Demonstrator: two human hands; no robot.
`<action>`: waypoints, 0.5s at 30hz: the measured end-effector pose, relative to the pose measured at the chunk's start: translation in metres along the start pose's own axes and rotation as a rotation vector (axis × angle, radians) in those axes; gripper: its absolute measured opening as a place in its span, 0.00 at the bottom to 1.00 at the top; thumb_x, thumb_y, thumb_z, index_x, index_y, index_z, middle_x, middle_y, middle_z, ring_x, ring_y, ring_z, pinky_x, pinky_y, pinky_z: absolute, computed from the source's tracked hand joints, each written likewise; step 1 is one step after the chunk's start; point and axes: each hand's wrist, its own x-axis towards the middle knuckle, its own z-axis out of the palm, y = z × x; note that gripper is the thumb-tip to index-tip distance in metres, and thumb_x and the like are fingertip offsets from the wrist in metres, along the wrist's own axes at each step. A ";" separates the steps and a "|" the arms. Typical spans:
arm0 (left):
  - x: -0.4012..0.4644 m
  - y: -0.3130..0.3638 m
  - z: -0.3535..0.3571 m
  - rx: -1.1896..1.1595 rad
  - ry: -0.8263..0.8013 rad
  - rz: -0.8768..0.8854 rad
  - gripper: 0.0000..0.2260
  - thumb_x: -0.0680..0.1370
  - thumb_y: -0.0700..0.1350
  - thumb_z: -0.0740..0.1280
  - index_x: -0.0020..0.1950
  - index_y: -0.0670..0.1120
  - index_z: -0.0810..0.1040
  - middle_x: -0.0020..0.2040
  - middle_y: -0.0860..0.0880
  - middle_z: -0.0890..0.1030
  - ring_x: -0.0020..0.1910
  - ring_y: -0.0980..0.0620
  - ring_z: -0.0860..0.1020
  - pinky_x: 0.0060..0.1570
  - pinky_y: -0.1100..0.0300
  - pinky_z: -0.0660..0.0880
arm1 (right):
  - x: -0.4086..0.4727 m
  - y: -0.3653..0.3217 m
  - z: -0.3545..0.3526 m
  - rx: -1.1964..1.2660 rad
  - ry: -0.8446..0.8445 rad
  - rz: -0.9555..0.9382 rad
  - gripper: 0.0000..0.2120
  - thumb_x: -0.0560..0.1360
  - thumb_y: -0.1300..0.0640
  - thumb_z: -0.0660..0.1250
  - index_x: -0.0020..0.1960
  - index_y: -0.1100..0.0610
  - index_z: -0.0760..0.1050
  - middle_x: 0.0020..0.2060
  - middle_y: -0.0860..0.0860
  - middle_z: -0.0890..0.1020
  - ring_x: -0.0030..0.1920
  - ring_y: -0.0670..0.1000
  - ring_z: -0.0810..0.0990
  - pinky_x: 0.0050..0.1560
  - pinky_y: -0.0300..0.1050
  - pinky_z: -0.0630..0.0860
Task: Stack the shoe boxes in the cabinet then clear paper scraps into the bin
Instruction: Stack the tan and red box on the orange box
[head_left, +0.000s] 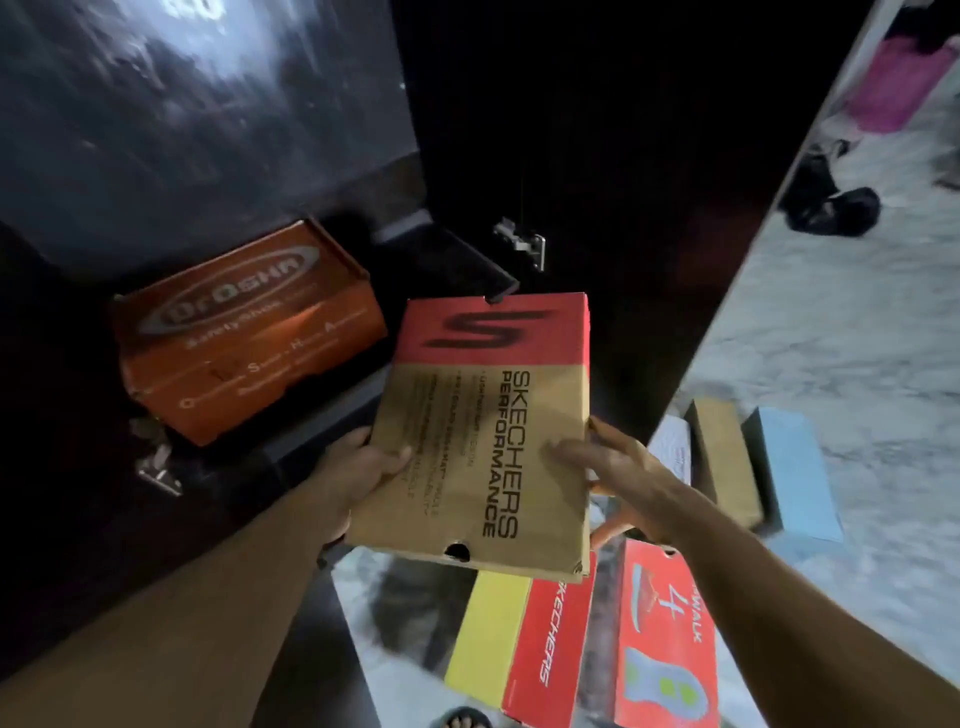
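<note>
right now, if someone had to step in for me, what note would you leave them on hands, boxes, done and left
Left hand: grips the left edge of the tan and red Skechers box, thumb on the lid.
Right hand: on the same box's right side, thumb over the lid; both hands hold it in the air at the cabinet opening.
Done: the orange box already sits inside the cabinet.
Left: set the held box in, then the floor boxes: yellow and red box, red box, tan box, blue box.
Paper scraps and bin: not in view.
</note>
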 end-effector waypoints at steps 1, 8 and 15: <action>0.001 0.011 -0.016 0.004 0.010 0.006 0.13 0.75 0.40 0.71 0.59 0.46 0.79 0.50 0.46 0.85 0.49 0.45 0.83 0.48 0.50 0.79 | 0.011 -0.015 0.013 -0.014 0.004 0.003 0.13 0.73 0.48 0.71 0.58 0.46 0.78 0.55 0.52 0.82 0.57 0.59 0.81 0.47 0.67 0.81; 0.022 0.090 -0.103 0.066 0.170 0.083 0.13 0.76 0.39 0.70 0.60 0.44 0.78 0.54 0.44 0.83 0.51 0.45 0.81 0.50 0.51 0.76 | 0.074 -0.101 0.086 -0.182 -0.058 -0.101 0.16 0.76 0.54 0.62 0.64 0.51 0.70 0.55 0.52 0.81 0.56 0.56 0.80 0.55 0.62 0.80; 0.047 0.148 -0.158 0.091 0.320 0.097 0.09 0.75 0.36 0.70 0.55 0.43 0.81 0.42 0.44 0.83 0.37 0.48 0.82 0.36 0.57 0.78 | 0.114 -0.154 0.137 -0.153 -0.078 -0.195 0.30 0.68 0.43 0.67 0.68 0.50 0.67 0.59 0.50 0.81 0.57 0.55 0.81 0.57 0.59 0.80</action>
